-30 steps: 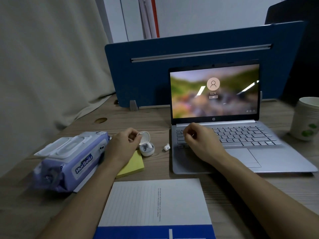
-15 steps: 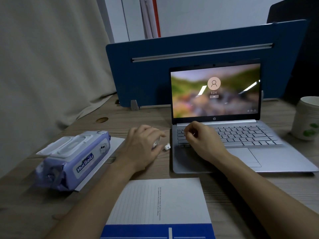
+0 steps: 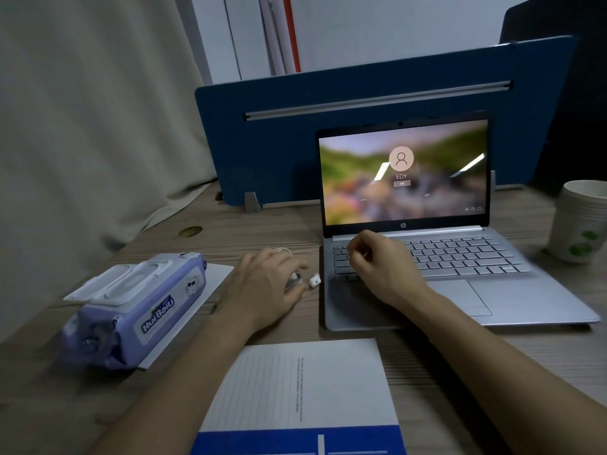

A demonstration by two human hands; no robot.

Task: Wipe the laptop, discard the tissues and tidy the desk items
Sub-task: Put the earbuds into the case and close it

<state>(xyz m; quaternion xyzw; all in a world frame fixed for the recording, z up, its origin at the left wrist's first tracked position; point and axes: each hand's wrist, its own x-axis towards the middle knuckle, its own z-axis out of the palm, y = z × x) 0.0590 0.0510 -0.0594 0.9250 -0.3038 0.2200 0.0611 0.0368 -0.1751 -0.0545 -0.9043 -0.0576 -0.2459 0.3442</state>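
The open silver laptop (image 3: 512,297) stands at the right of the wooden desk (image 3: 269,231), its screen lit on a login page. My right hand (image 3: 384,270) rests on the left end of its keyboard, fingers loosely curled, with nothing visible in it. My left hand (image 3: 266,287) lies over the white earbud case (image 3: 293,279), fingers curled round it, so most of the case is hidden. One loose white earbud (image 3: 314,281) lies on the desk between that hand and the laptop. A purple wet-wipe pack (image 3: 141,307) sits at the left on a white sheet (image 3: 215,277).
A notebook (image 3: 295,385) with a blue band lies at the near edge between my arms. A paper cup (image 3: 578,221) stands at the far right. A blue divider panel (image 3: 328,139) closes the back of the desk, and a beige curtain (image 3: 82,126) hangs at the left.
My left hand has moved right over the open earbud case, covering it and the yellow sticky pad that showed before. My right hand has stayed on the keyboard.
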